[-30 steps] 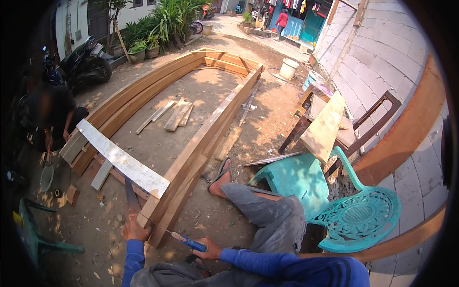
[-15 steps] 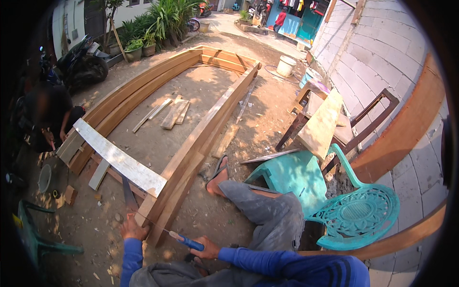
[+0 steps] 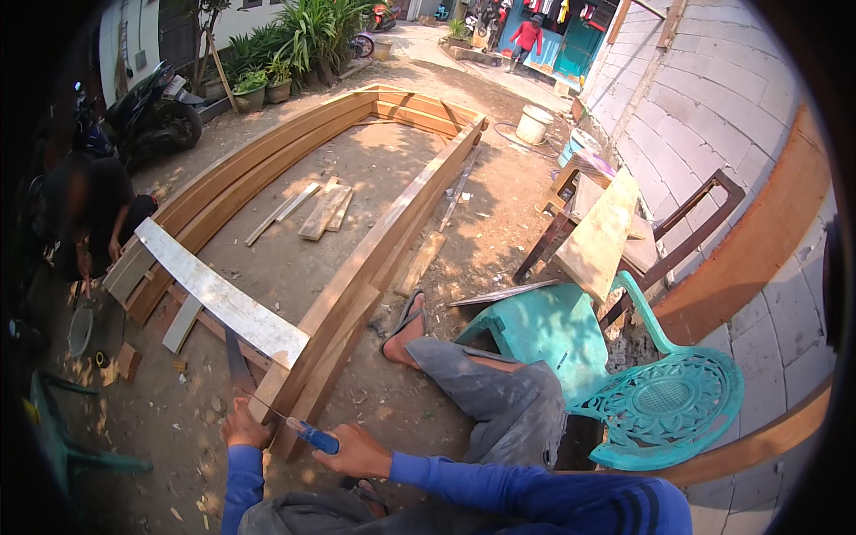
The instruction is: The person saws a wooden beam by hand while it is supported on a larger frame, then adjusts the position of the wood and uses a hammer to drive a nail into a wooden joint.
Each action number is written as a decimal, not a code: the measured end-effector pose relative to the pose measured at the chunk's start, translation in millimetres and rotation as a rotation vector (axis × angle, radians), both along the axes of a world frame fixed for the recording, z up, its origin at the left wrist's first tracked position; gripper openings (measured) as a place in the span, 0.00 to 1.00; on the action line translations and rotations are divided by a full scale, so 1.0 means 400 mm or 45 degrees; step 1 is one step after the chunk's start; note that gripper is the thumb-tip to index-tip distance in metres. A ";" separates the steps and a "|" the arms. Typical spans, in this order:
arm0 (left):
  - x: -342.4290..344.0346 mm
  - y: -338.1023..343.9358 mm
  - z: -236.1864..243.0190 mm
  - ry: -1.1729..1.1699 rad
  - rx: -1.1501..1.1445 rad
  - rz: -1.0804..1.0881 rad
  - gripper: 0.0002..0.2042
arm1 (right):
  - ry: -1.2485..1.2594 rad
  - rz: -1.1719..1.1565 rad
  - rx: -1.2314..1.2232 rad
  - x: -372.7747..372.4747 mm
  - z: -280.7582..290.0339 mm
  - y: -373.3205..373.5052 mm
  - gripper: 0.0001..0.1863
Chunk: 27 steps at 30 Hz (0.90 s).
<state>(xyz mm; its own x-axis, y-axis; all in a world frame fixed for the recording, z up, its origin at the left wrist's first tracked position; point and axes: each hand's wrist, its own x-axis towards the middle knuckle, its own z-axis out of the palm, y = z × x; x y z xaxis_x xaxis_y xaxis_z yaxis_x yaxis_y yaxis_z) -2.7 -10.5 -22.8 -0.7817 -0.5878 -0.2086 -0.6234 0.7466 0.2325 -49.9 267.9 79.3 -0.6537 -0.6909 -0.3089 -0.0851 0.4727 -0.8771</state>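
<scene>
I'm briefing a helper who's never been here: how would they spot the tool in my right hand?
Find the long wooden frame on the ground and follow it to its near end. There, your right hand grips a slim tool with a thin shaft. Its blue handle sets it apart from the broad, dark blade just beyond your left hand.

**Blue and Teal Against Warm Brown**

We see a blue tool handle (image 3: 318, 438) and blue sleeves (image 3: 526, 492), the right one crossed by dark stripes. We see grey trousers (image 3: 486, 399) with pale smudges. We find honey brown along the timber frame (image 3: 355, 278) and streaky white on the board (image 3: 220, 292) across it. The chair (image 3: 560, 328) is teal, its round back (image 3: 664, 401) pierced in a floral pattern. We note a pale grey wall (image 3: 700, 116) ruled with joint lines, a cream bucket (image 3: 534, 126), green plants (image 3: 305, 40) and a person's red top (image 3: 528, 36).
</scene>
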 end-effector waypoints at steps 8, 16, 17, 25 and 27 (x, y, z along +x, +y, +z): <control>-0.004 -0.008 0.037 0.004 0.049 0.049 0.39 | 0.065 0.041 -0.260 0.054 -0.271 0.062 0.15; -0.009 0.019 0.055 -0.010 -0.029 -0.029 0.35 | 0.006 -0.120 0.011 0.152 0.022 0.323 0.07; 0.007 0.005 0.059 -0.033 -0.007 -0.005 0.34 | 0.030 -0.099 0.043 0.166 0.043 0.335 0.07; -0.013 0.028 0.055 -0.155 0.031 0.023 0.36 | 0.134 -0.114 -0.148 0.012 -0.181 -0.065 0.15; 0.001 0.018 0.050 -0.140 0.015 0.026 0.36 | 0.161 -0.101 -0.194 0.019 -0.239 -0.068 0.15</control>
<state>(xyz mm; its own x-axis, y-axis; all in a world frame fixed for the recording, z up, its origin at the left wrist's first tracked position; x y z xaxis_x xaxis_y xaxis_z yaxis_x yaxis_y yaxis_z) -2.5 -3.3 -2.7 -0.7414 -0.6004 -0.2997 -0.6608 0.7309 0.1706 -42.5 240.8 -16.4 -0.7349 -0.6680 -0.1167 -0.1666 0.3447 -0.9238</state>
